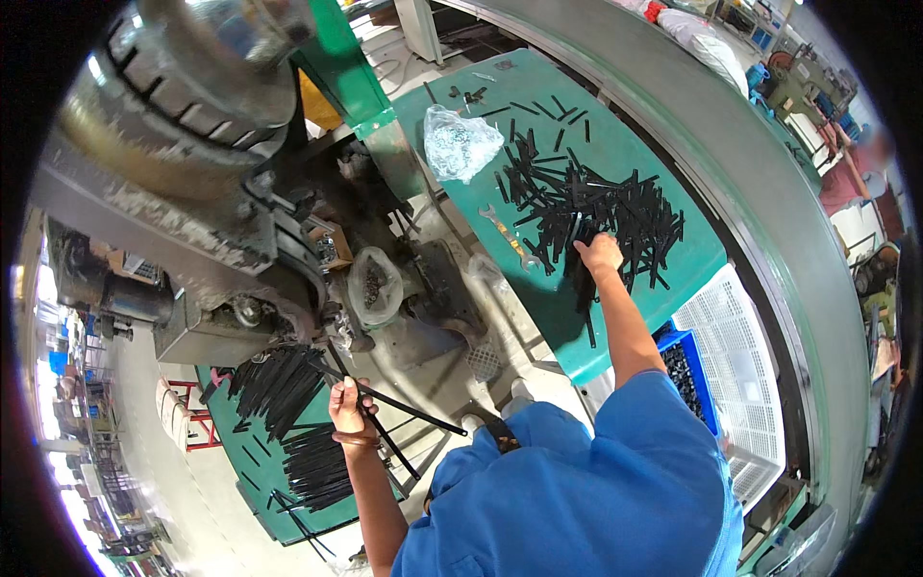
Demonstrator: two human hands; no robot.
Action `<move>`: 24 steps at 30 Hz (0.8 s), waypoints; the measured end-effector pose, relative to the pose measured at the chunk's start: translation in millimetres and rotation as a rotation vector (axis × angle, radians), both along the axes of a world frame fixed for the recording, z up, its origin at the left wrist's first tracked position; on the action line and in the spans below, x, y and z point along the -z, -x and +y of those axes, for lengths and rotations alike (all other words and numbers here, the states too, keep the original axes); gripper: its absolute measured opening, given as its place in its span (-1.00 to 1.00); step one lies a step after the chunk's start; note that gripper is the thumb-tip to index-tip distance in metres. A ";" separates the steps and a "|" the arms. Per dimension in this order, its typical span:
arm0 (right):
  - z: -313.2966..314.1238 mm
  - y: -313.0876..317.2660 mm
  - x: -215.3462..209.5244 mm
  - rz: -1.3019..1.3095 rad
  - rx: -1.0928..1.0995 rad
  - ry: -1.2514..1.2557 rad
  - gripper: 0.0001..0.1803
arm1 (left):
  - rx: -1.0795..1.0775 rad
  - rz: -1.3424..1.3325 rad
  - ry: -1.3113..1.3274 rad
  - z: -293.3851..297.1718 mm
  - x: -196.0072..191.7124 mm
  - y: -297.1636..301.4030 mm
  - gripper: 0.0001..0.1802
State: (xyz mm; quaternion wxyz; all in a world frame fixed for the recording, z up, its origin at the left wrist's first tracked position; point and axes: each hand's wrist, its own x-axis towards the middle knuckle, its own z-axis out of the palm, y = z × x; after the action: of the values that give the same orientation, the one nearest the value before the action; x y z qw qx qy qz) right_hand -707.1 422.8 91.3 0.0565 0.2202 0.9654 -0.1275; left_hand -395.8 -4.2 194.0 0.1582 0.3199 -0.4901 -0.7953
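Fingers of the left hand (348, 402) clamp two long black rods (404, 423) crossing just beside a stack of strips (279, 385), while the right hand (600, 252) closes on black strips (596, 207) heaped around it on the green counter (538, 308).

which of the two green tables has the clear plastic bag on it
The green table on the person's right, under the right hand, bears the clear plastic bag; the left-hand green table holds only thin black strips.
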 end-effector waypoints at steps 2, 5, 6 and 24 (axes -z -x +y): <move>4.6 6.3 13.0 0.010 -0.007 0.093 -0.54 | -0.009 0.013 0.010 0.3 0.5 0.2 -0.84; 25.5 13.0 29.4 0.067 0.025 0.192 -0.68 | 0.007 0.010 0.020 -0.7 1.8 0.3 -0.86; 33.6 10.4 35.4 0.167 -0.021 0.208 -0.71 | -0.005 0.017 -0.016 -0.8 2.4 -0.2 -0.86; 29.3 -18.6 0.6 0.411 -0.787 -0.204 -0.85 | 0.024 0.022 -0.030 -9.1 1.4 -4.5 -0.82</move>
State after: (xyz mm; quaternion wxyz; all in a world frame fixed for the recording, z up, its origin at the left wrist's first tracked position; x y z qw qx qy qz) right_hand -688.5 452.1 90.7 -0.1142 -0.1890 0.9744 -0.0416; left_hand -391.3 -13.3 192.6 0.1494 0.3076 -0.4798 -0.8080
